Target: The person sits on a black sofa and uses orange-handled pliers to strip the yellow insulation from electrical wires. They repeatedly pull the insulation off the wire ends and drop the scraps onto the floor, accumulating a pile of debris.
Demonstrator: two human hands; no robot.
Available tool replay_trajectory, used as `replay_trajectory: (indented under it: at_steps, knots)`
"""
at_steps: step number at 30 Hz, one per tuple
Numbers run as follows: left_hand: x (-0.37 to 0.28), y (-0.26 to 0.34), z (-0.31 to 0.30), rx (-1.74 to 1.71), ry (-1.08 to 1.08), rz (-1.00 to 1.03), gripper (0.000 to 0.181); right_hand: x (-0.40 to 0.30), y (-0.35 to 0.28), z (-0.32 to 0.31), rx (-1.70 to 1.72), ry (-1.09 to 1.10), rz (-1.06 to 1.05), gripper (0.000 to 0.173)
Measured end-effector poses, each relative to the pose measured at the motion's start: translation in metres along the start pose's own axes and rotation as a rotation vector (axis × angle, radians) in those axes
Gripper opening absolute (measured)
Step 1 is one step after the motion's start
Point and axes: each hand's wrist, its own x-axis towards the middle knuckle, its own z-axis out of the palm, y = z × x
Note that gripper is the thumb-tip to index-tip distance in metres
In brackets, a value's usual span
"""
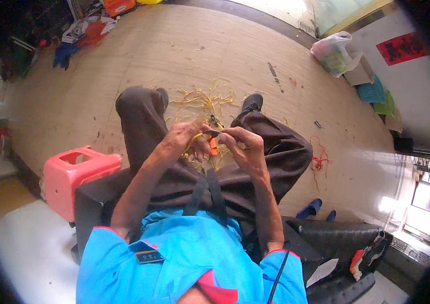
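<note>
My left hand (187, 140) pinches a thin yellow strand (197, 135), its other fingers curled below. My right hand (246, 143) holds a small dark flat piece (212, 133), perhaps a blade, between thumb and forefinger. The dark piece meets the fingertips of my left hand; exactly where it touches the strand cannot be told. Just below the hands an orange object (213, 146), maybe a tool handle, shows between my knees. Past them a loose heap of yellow strands (203, 98) lies on the floor between my feet, with scraps scattered around.
A pink plastic stool (85, 163) stands at the left beside the black seat (103, 195). Red string (318, 163) and blue slippers (309, 208) lie on the floor at the right. A plastic bag (335, 55) sits by boxes along the right wall. Cloths (91, 32) lie at upper left.
</note>
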Motion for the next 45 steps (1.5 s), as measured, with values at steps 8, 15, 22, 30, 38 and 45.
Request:
replay_trajectory:
  at_steps: [8,15,22,30,38,45]
  knots:
    - [0.005,-0.026,-0.012,-0.222,-0.377,-0.435,0.071,-0.003,0.002,0.001,-0.074,-0.022,-0.187,0.015]
    - [0.007,-0.037,-0.005,-0.348,-0.245,-0.364,0.044,-0.009,0.002,-0.004,-0.256,0.007,-0.352,0.015]
    - [0.008,-0.046,0.012,-0.226,0.043,-0.151,0.03,-0.024,-0.003,0.011,-0.415,0.186,-0.352,0.012]
    - [0.002,-0.048,0.041,-0.03,0.415,0.232,0.018,-0.034,-0.003,0.024,-0.031,0.133,0.118,0.017]
    - [-0.002,-0.049,0.046,-0.076,0.463,0.404,0.017,-0.037,0.005,0.02,0.591,-0.044,0.508,0.033]
    - [-0.005,-0.03,0.035,-0.096,0.315,0.544,0.016,-0.026,0.008,0.006,0.873,-0.164,0.645,0.033]
